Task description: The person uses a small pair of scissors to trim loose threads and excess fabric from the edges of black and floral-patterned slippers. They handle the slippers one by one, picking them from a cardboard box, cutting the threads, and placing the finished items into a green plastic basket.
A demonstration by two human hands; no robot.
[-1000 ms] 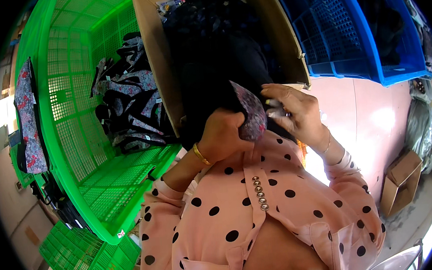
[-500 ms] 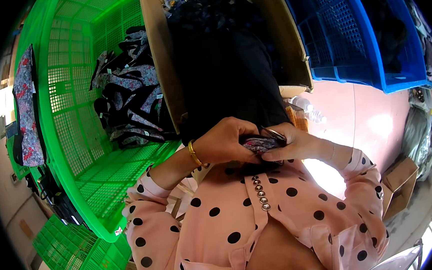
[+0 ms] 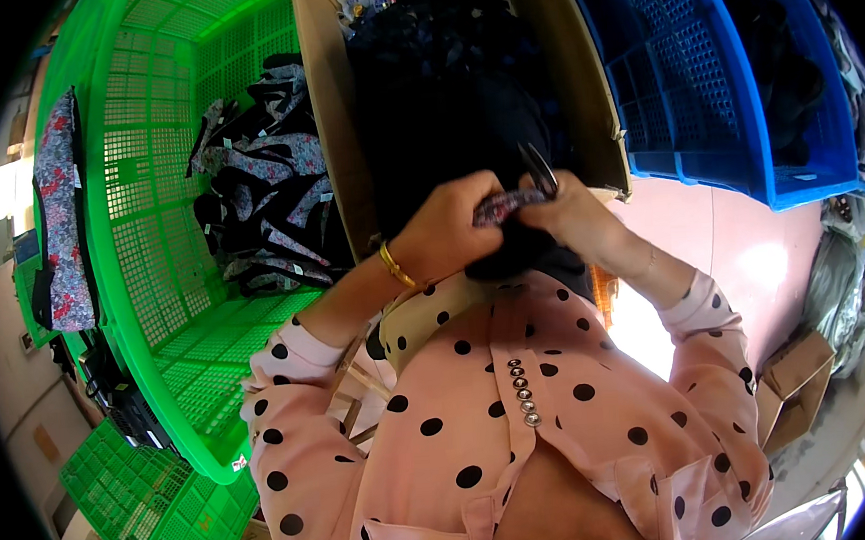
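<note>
My left hand (image 3: 458, 226) pinches a small floral cloth piece (image 3: 506, 206) with dark edging, held in front of my chest. At its other end, my right hand (image 3: 580, 222) is closed on the cloth too. A pair of metal thread snips (image 3: 540, 170) stands up from that right hand, the tips pointing away from me. The snips' handles are hidden in my fingers. Below the hands, black cloth (image 3: 532, 253) hangs against my shirt and lap.
A cardboard box (image 3: 588, 79) ahead holds dark cloth. On the left, a green crate (image 3: 151, 189) contains several floral-and-black pieces (image 3: 282, 190), with another floral piece (image 3: 61, 216) over its outer rim. Blue crates (image 3: 685, 82) stand to the right.
Both hands have moved up and away from my body, carrying the floral cloth. The snips, mostly hidden before, now stand upright from the right hand.
</note>
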